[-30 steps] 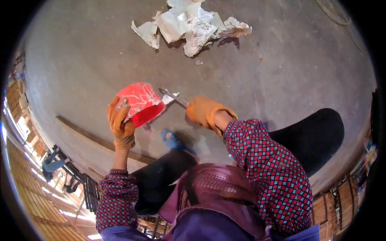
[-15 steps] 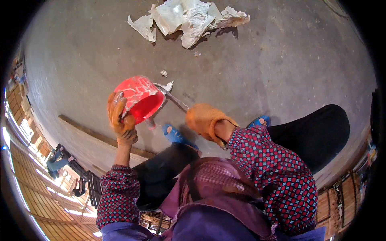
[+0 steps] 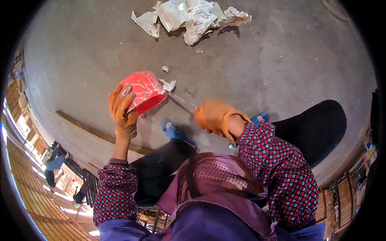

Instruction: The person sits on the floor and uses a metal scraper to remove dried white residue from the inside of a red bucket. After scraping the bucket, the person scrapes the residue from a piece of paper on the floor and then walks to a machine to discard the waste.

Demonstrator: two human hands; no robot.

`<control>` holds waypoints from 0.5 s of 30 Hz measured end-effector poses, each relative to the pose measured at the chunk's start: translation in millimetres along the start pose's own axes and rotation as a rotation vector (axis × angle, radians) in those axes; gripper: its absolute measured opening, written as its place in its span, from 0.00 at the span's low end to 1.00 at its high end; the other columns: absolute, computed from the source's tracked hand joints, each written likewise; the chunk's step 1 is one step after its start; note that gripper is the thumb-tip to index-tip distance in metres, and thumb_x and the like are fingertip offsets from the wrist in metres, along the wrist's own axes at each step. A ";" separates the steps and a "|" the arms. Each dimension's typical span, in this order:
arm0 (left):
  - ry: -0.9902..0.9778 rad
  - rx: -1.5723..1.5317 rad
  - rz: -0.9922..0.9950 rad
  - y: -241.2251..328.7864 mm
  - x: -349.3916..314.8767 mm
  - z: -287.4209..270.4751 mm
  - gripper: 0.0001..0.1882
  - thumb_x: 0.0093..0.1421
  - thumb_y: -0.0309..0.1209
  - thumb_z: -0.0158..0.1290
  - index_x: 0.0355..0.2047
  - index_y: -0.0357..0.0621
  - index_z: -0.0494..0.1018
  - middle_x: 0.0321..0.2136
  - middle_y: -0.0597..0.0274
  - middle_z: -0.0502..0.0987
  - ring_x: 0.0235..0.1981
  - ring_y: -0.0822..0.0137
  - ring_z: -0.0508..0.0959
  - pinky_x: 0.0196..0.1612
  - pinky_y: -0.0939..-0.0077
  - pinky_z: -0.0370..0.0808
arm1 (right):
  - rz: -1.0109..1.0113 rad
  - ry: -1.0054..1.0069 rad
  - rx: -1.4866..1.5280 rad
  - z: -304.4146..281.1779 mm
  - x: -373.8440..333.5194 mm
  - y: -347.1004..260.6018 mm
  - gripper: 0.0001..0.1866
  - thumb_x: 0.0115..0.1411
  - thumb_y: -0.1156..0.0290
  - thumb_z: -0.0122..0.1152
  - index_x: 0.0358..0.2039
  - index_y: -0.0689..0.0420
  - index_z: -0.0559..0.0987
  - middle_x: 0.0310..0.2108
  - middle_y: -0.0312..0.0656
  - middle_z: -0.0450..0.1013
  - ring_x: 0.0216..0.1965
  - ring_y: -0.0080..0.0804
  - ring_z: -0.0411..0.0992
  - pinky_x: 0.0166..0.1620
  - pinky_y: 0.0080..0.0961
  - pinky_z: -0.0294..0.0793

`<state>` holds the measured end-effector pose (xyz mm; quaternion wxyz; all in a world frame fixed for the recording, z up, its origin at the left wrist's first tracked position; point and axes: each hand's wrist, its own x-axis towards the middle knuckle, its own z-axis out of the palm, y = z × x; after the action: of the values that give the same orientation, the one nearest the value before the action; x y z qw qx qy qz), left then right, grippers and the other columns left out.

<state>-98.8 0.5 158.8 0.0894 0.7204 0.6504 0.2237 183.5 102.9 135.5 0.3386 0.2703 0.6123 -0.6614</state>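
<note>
In an orange work glove, my left hand (image 3: 122,108) grips a red plastic bucket (image 3: 144,89) streaked with dried whitish residue. The bucket is tipped over, its mouth facing down toward me. My right hand (image 3: 215,115), gloved alike and smeared by motion, is closed around a thin, blurred tool (image 3: 181,101). The tool's far end reaches the bucket's right side; its tip I cannot make out. A small whitish flake (image 3: 168,85) shows just beyond the bucket's right edge.
Large crumpled sheets of whitish peeled material (image 3: 193,18) lie on the grey floor (image 3: 289,60) ahead. A wooden strip (image 3: 94,130) lies at the left. My feet in blue sandals (image 3: 177,133) are below the hands. Another person (image 3: 55,164) stands far left.
The bucket has turned so less of its inside shows. My right hand and the tool have shifted slightly right, away from the bucket.
</note>
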 end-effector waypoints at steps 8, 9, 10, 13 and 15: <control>-0.276 0.122 0.081 28.8 8.6 -5.5 0.15 0.50 0.32 0.50 0.39 0.52 0.78 0.46 0.65 0.78 0.54 0.53 0.72 0.59 0.52 0.58 | -0.222 -0.111 -0.396 40.1 39.3 9.0 0.09 0.50 0.67 0.59 0.25 0.59 0.83 0.24 0.47 0.78 0.28 0.40 0.78 0.31 0.34 0.76; -0.306 0.129 0.093 30.1 8.3 -6.3 0.15 0.51 0.33 0.50 0.39 0.53 0.78 0.46 0.66 0.78 0.54 0.54 0.72 0.60 0.53 0.57 | -0.194 -0.083 -0.394 47.5 46.8 8.3 0.09 0.49 0.69 0.60 0.25 0.60 0.83 0.25 0.47 0.78 0.29 0.42 0.79 0.33 0.34 0.76; -0.314 0.128 0.085 32.0 10.1 -6.5 0.16 0.50 0.31 0.50 0.40 0.53 0.78 0.47 0.66 0.78 0.55 0.53 0.71 0.62 0.53 0.55 | -0.167 -0.050 -0.388 54.1 51.8 6.8 0.08 0.47 0.70 0.61 0.26 0.60 0.83 0.26 0.48 0.79 0.31 0.43 0.79 0.34 0.34 0.77; -0.333 0.122 0.071 32.2 13.5 -6.6 0.19 0.49 0.27 0.49 0.42 0.53 0.78 0.49 0.65 0.78 0.58 0.52 0.70 0.65 0.54 0.53 | -0.148 0.187 -0.293 77.7 60.8 14.2 0.08 0.44 0.74 0.62 0.27 0.60 0.83 0.30 0.50 0.79 0.34 0.47 0.79 0.38 0.36 0.77; -0.329 0.123 0.071 27.8 15.7 -7.4 0.20 0.48 0.27 0.49 0.42 0.52 0.78 0.49 0.64 0.78 0.57 0.52 0.70 0.64 0.54 0.54 | -0.108 0.220 -0.240 76.3 62.9 15.5 0.08 0.43 0.75 0.63 0.27 0.60 0.84 0.32 0.52 0.79 0.36 0.50 0.79 0.39 0.38 0.77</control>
<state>-76.2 10.8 180.3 0.1425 0.7740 0.6134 0.0657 160.6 19.5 85.2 0.2634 0.2655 0.7339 -0.5671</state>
